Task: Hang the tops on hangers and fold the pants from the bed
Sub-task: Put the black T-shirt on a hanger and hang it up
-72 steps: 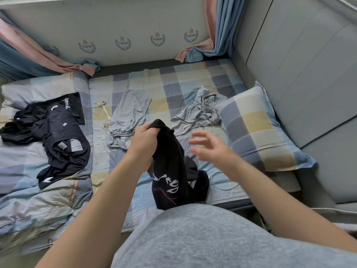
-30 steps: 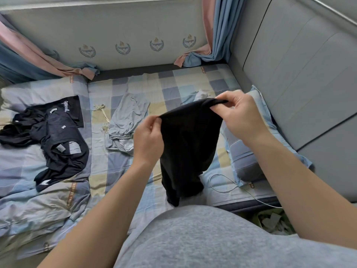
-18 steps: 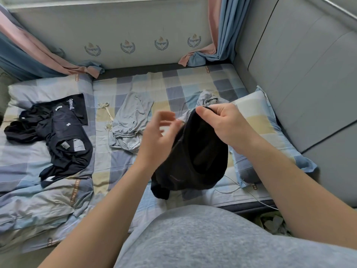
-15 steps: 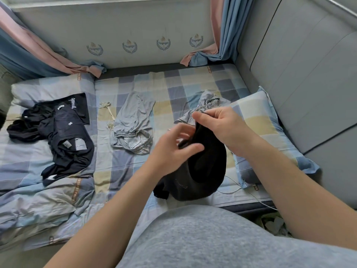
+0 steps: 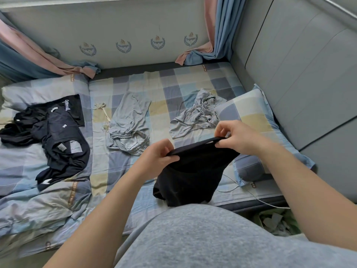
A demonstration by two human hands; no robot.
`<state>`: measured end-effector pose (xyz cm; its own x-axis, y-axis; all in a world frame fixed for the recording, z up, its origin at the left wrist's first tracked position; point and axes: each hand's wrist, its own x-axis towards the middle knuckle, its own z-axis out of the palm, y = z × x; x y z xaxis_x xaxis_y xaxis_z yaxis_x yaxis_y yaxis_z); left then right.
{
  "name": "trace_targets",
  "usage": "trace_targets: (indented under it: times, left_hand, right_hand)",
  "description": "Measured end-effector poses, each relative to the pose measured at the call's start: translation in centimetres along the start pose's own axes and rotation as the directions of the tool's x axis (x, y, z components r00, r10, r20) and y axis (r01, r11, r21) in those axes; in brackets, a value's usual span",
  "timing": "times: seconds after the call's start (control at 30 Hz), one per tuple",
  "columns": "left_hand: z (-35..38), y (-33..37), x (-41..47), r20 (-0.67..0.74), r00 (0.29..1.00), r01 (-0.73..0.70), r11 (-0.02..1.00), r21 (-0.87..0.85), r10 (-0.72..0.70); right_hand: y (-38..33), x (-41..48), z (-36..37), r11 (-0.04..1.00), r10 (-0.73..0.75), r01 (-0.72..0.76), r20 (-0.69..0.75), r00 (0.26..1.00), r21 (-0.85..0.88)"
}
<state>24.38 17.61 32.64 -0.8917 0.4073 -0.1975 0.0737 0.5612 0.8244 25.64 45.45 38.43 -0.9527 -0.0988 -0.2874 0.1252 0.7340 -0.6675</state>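
Observation:
A black garment (image 5: 193, 171) hangs over the near edge of the checked bed (image 5: 173, 88), its top hem stretched between both hands. My left hand (image 5: 156, 157) pinches the hem's left end. My right hand (image 5: 235, 138) pinches its right end, a little higher. Flat on the sheet further back lie grey pants (image 5: 129, 122) with an elastic waistband, and a crumpled grey garment (image 5: 197, 117) sits to their right. Dark tops (image 5: 58, 136) are heaped at the left. No hanger is in view.
A checked pillow (image 5: 257, 120) leans against the grey padded headboard (image 5: 309, 74) on the right. A rumpled duvet (image 5: 38, 200) fills the near left. A thin white cable (image 5: 258, 198) trails off the bed's edge. Pink and blue curtains (image 5: 218, 35) hang at the back.
Both hands have moved apart along the black garment's hem, pulling it out straight. The garment was bunched half a second ago, with my left hand reaching back to it after letting go.

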Motion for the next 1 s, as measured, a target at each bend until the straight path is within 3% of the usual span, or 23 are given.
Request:
trace_targets:
  times: [0.17, 0.3, 0.37, 0.43, 0.5, 0.57, 0.73, 0.83, 0.9, 1.0]
  left_hand:
    - [-0.1, -0.8, 0.1, -0.045, 0.999, -0.003, 0.993, 0.116, 0.008]
    - [-0.7, -1.7, 0.0, -0.131, 0.991, 0.041, 0.975, 0.218, -0.012]
    - [-0.8, -2.4, -0.2, -0.127, 0.992, 0.045, 0.965, 0.259, -0.013]
    - [-0.8, -3.1, -0.3, -0.122, 0.992, 0.061, 0.954, 0.294, -0.026]
    - [-0.7, -3.9, -0.4, -0.096, 0.994, 0.082, 0.942, 0.326, -0.053]
    - [-0.8, -4.7, -0.5, -0.084, 0.993, 0.105, 0.935, 0.339, -0.08]
    - [-2.1, -5.0, 0.0, -0.134, 0.971, 0.22, 0.961, 0.166, -0.199]
    - [-2.9, -4.5, 0.4, -0.085, 0.972, 0.223, 0.975, 0.019, -0.221]
    - [-3.1, -4.5, 0.6, -0.053, 0.973, 0.22, 0.97, -0.105, -0.226]
    - [-3.2, -4.5, 1.3, 0.02, 0.972, 0.233, 0.944, -0.234, -0.235]
  right_hand:
    - [3.8, 1.6, 2.4, 0.941, 0.112, -0.135, -0.092, 0.989, -0.309]
    - [5.8, 1.3, 3.8, 0.902, 0.192, -0.267, -0.239, 0.952, -0.338]
    - [6.2, 1.2, 3.9, 0.936, 0.213, -0.268, -0.24, 0.947, -0.228]
    - [5.9, 1.4, 3.5, 0.966, 0.256, -0.256, -0.16, 0.953, 0.019]
    - [5.0, 1.2, 3.1, 0.924, 0.269, -0.249, -0.031, 0.963, 0.289]
    - [4.5, 1.1, 2.8, 0.907, 0.237, -0.23, 0.025, 0.971, 0.353]
    - [4.6, 1.0, 3.3, 0.902, 0.242, -0.188, -0.093, 0.966, 0.389]
    - [5.5, 0.8, 4.4, 0.966, 0.247, -0.229, -0.17, 0.954, 0.12]
    - [6.1, 0.3, 5.3, 0.954, 0.263, -0.292, -0.274, 0.925, -0.067]
    - [6.5, -0.9, 6.4, 0.927, 0.372, -0.37, -0.296, 0.88, 0.065]
